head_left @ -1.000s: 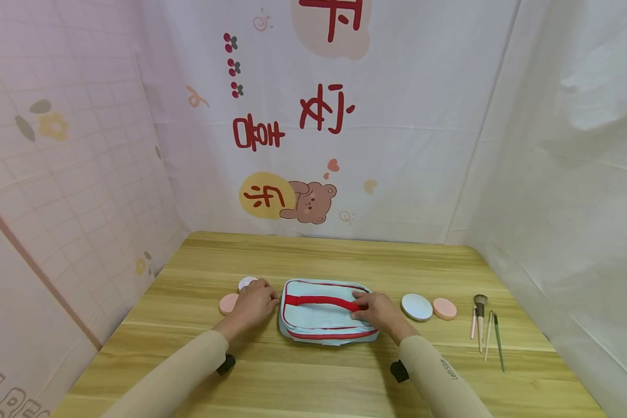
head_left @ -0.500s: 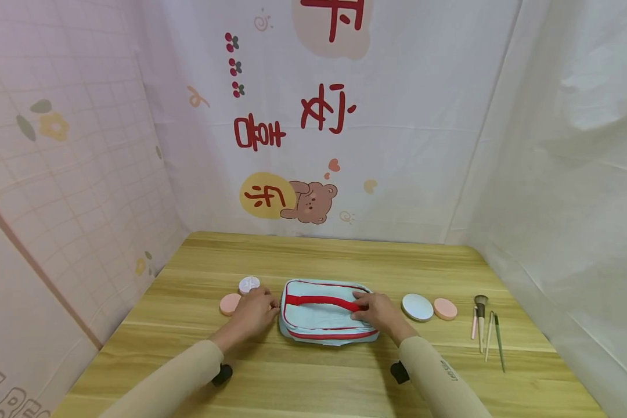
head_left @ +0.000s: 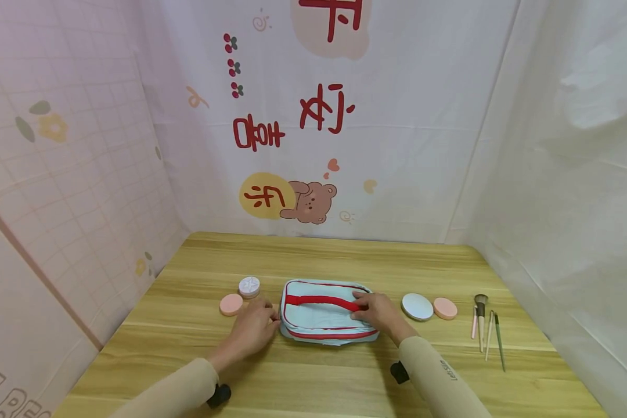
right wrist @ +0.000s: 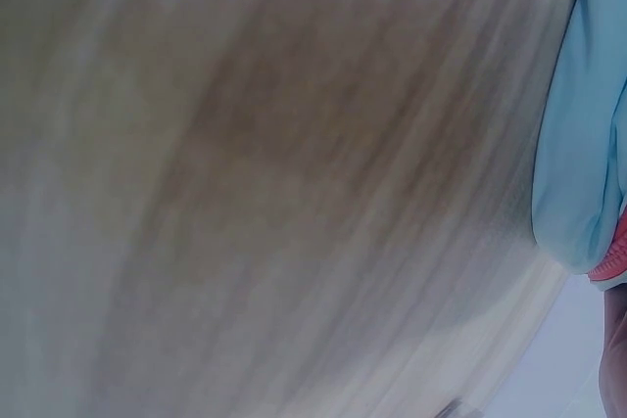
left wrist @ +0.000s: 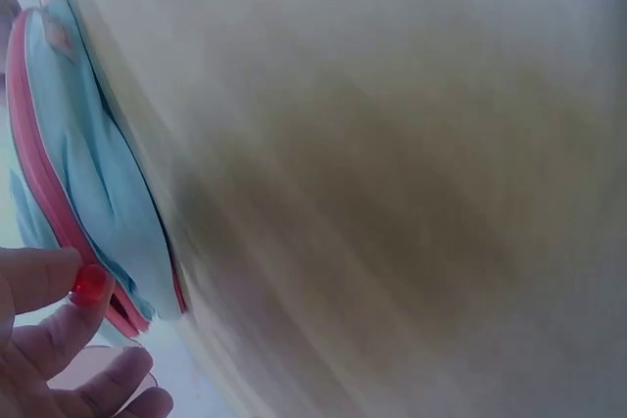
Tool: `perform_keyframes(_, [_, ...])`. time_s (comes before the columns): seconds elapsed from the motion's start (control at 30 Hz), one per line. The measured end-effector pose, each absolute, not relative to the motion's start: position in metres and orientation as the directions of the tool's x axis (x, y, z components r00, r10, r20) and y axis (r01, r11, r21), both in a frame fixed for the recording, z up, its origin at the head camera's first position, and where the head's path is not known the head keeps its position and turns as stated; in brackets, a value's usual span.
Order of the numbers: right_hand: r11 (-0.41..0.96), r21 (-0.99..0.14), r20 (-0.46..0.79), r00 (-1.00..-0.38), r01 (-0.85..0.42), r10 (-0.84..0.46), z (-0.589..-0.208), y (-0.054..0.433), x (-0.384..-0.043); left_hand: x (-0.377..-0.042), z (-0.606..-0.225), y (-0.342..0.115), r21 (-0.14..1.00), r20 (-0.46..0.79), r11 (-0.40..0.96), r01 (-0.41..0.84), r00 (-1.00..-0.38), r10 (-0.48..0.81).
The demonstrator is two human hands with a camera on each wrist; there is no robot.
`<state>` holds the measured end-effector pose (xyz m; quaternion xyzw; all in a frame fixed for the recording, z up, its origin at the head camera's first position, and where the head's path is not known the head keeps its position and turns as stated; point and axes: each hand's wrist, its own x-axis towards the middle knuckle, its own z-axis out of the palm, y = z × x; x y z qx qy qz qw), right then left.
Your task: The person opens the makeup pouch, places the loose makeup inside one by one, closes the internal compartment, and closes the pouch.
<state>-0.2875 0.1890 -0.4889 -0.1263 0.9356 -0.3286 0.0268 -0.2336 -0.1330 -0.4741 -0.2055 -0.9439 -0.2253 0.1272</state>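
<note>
A light blue cosmetic bag (head_left: 321, 316) with red piping and a red top handle (head_left: 321, 300) lies on the wooden table. At its left end, my left hand (head_left: 253, 328) pinches a red zipper pull (left wrist: 89, 285) between thumb and forefinger, as the left wrist view shows up close. Beside those fingers runs the bag's red zipper (left wrist: 44, 159). My right hand (head_left: 378, 313) holds the bag's right end, its fingertips on either side of the handle's end. Only part of that hand appears at the right wrist view's edge.
Left of the bag sit a pink round case (head_left: 231, 304) and a white patterned round case (head_left: 249, 287). To the right are a larger pale round case (head_left: 417, 307), a pink round case (head_left: 445, 309) and several makeup brushes (head_left: 481, 322). Fabric walls enclose the table's back and sides.
My left hand has moved toward me along the bag's left end, uncovering the white patterned case and the pink one beside it. The right hand and the bag stay nearly in place.
</note>
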Motion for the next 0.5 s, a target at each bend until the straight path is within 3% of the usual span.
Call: perform_keyframes(0.5, [0.743,-0.619,0.06,-0.959,-0.254,-0.278,-0.489,0.189,-0.287,-0.198,-0.471,-0.118,0.403,0.391,0.781,0.477,-0.862,0.324])
